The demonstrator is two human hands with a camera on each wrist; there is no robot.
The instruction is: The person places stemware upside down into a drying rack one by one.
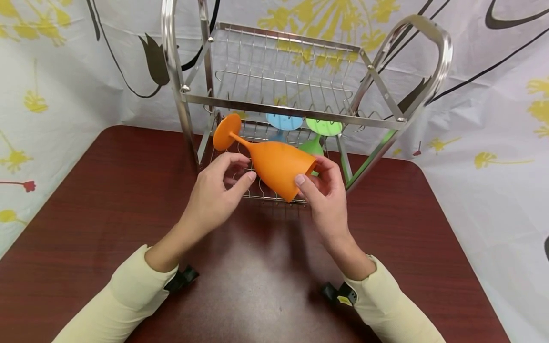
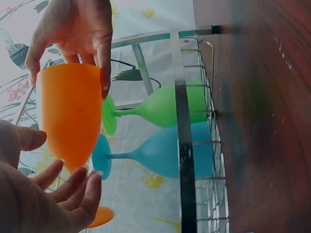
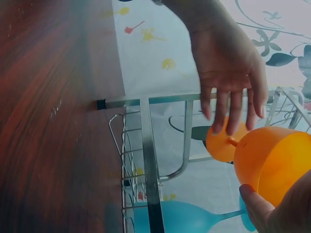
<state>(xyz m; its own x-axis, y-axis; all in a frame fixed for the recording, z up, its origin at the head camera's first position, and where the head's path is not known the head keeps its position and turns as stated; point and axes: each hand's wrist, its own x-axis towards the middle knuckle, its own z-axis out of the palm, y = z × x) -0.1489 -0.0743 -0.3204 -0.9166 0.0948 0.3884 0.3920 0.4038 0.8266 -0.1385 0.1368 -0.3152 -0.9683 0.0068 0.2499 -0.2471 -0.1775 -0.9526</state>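
An orange plastic goblet (image 1: pixel 279 164) is tilted in front of the rack, its foot up to the left and its mouth toward the lower right. My right hand (image 1: pixel 328 200) pinches it at the rim, thumb outside. Beside the stem end of the bowl is my left hand (image 1: pixel 218 190), fingers loosely bent and spread, not closed on the goblet. In the left wrist view, a green goblet (image 2: pixel 158 104) and a blue goblet (image 2: pixel 155 150) are upside down in the rack's lower tier, feet up.
A two-tier metal dish rack (image 1: pixel 257 105) stands at the back of the dark red-brown table (image 1: pixel 274 281). Its upper wire tier overhangs the goblets. Behind it hangs a white patterned cloth (image 1: pixel 484 200).
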